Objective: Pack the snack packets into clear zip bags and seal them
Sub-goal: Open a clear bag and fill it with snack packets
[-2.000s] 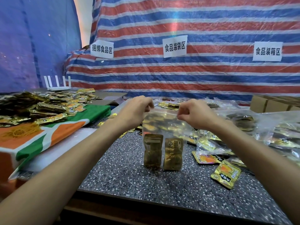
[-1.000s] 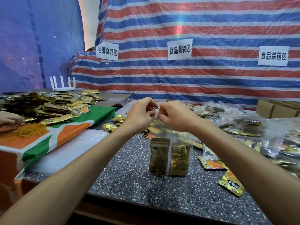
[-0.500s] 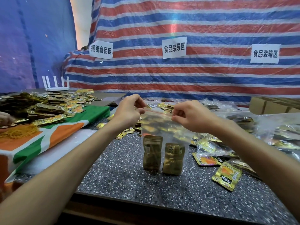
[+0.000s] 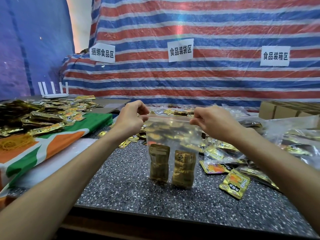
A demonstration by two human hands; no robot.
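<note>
Fingers point(image 4: 139, 108) — pinch-tight on zip bag point(image 4: 173, 135)

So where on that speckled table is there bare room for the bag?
Bare tabletop lies between the zip bag and the orange-green cloth, and along the near edge in front of the bag. Right of it, loose packets and filled bags crowd in.

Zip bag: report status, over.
Left hand, right hand pinch zip bag by its top corners. Bag upright, two packets inside; seal state unclear. Loose packets lie right, clear of hands.
</note>
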